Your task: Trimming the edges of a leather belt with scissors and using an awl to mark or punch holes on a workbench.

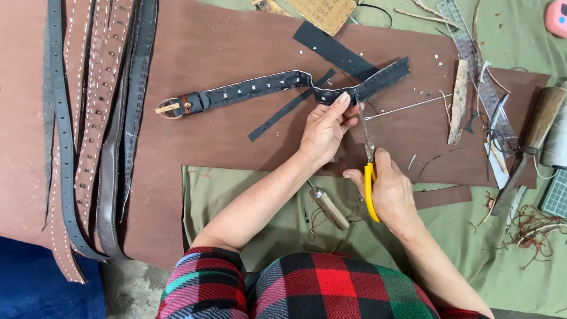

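Black leather belt (260,87), studded, lying across a brown leather sheet (207,41) on a green cloth-covered work surface (248,195); buckle end to the left, free end (384,75) raised toward the upper right.

Head view, hands. Left hand (323,133): fingers closed in a pinch on the belt's edge where the strap humps upward, thumb and forefinger tight on the leather. Right hand (387,189): wrapped shut around yellow-handled scissors (369,177), blades pointing up and meeting the belt just beside the left fingertips; whether the blades stand parted cannot be told.

Step in hand, as judged: trimming at the belt's edge, the cut begun or about to begin. The next move seems to call for a steady left pinch so the strap stays taut at the blades, and a short, controlled closing of the scissors that keeps clear of the fingertips.

Head view, surroundings. Wooden-handled awl (328,207) on the cloth between the forearms. Loose black strip (289,106) under the belt; wider black offcut (333,50) above it. Several finished belts (97,118) laid side by side at far left. Metal ruler (472,53), wooden-handled tool (531,136), thin metal rod (407,107) and thread scraps (528,227) at right. Sandpaper piece (322,12) at top edge.
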